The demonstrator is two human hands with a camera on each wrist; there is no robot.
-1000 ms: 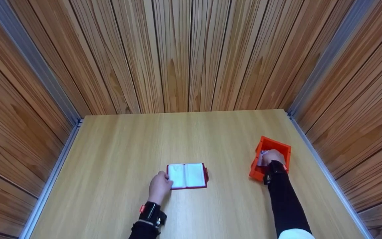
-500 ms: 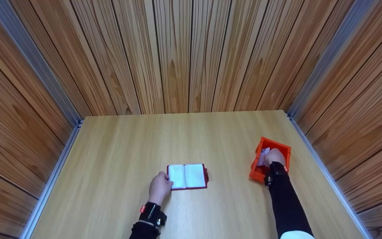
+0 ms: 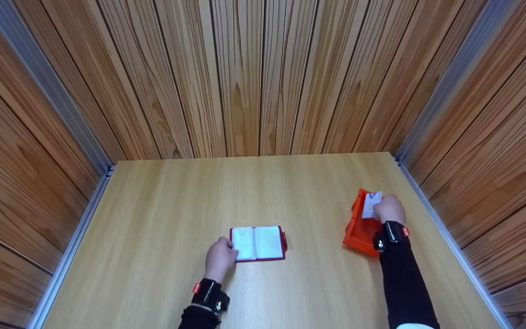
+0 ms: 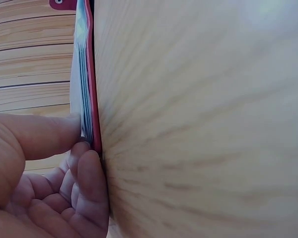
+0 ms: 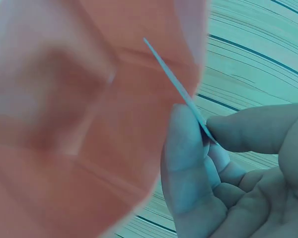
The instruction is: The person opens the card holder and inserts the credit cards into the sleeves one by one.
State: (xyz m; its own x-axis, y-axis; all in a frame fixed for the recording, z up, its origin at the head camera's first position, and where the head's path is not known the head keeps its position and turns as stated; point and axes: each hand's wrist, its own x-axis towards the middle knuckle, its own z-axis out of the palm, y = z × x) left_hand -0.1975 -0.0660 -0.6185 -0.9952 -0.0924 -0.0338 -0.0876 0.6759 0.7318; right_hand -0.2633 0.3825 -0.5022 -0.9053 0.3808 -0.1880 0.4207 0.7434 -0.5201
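Note:
A small card holder [image 3: 268, 243] with a red cover lies open on the table, its clear sleeves facing up. My left hand [image 3: 219, 258] pinches its left edge, the thumb on the sleeves and the fingers at the cover side. The stacked sleeves of the card holder [image 4: 84, 89] show edge-on in the left wrist view. Above an orange-red box [image 3: 353, 237], my right hand [image 3: 390, 209] pinches a thin whitish card [image 3: 370, 205] between thumb and fingers. In the right wrist view that card [image 5: 175, 83] appears edge-on, with the box behind it. My right hand and forearm hide part of the box.
The light wooden table [image 3: 176, 196] is bordered by metal rails [image 3: 457, 242]. Wood-plank walls [image 3: 244, 82] stand at the back and both sides. The box sits near the right rail.
My right hand has risen from inside the box with the card, shifting slightly away and to the right. My left hand and the card holder have stayed put.

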